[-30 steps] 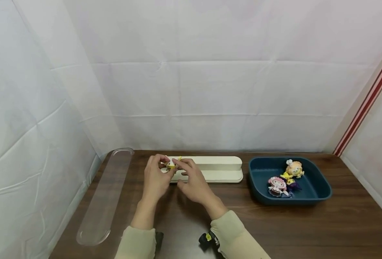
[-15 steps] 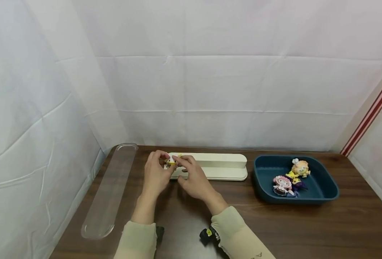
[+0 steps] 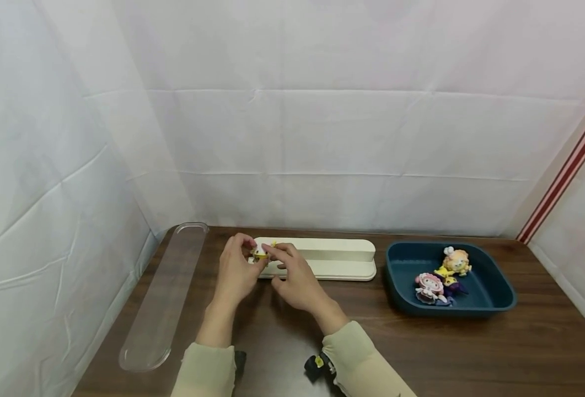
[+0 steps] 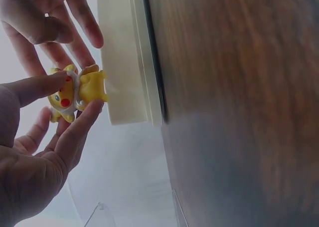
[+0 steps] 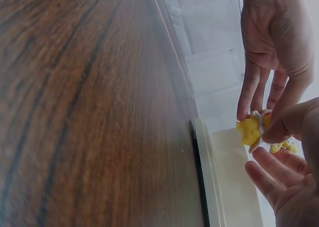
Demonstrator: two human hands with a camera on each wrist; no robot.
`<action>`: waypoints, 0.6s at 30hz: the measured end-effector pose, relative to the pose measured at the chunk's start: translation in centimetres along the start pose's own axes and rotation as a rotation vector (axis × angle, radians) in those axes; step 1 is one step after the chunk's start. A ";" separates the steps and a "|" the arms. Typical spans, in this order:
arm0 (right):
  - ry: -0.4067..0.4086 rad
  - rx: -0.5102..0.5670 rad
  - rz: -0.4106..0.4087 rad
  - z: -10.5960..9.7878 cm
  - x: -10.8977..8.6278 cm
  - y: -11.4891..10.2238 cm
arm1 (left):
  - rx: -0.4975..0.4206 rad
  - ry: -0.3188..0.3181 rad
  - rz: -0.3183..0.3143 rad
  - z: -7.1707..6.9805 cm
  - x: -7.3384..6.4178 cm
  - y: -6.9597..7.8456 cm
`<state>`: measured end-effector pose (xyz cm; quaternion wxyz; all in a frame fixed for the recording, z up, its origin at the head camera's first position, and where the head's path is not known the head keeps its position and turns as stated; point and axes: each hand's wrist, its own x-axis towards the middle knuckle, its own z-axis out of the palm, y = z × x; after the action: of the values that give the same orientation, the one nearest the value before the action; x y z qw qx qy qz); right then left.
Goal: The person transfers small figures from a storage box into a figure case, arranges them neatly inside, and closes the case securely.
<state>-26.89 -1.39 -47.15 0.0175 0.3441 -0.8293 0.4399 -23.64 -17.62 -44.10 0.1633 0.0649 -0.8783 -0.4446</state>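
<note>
A small yellow toy figurine [image 3: 260, 252] with red cheeks and a white collar is at the left end of a cream two-step display stand [image 3: 339, 269]. My left hand [image 3: 236, 274] holds the figurine [image 4: 90, 89] between thumb and fingers, the thumb across its face in the left wrist view. From the other side, my right hand [image 3: 299, 282] reaches in with extended fingers that touch the figurine [image 5: 249, 131]. Its feet point down toward the stand; whether they rest on it I cannot tell.
At the right stands a dark blue bin [image 3: 500, 292] with several figurines, among them a pink-hooded one [image 3: 429, 286] and an orange-maned one [image 3: 456, 261]. A long clear plastic cover [image 3: 165, 300] lies on the left of the wooden table [image 3: 282, 353]. White fabric walls enclose it.
Both hands stay around the figurine at the stand's left end, with only slight finger shifts. The head view has moved a little, shifting the whole scene.
</note>
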 end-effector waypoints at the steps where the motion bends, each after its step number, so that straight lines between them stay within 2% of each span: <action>1: -0.001 -0.001 0.000 0.0 0.0 0.0 | -0.006 -0.001 0.000 0.0 0.0 0.0; 9: -0.024 0.002 0.016 -0.1 -0.1 -0.1 | -0.050 -0.006 0.000 0.0 0.1 0.1; 18: -0.041 0.032 0.017 0.0 -0.2 0.1 | -0.023 -0.017 0.001 0.1 0.1 -0.2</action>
<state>-26.75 -1.25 -47.29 -0.0086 0.3461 -0.8252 0.4462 -23.75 -17.67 -44.30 0.1567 0.0586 -0.8746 -0.4550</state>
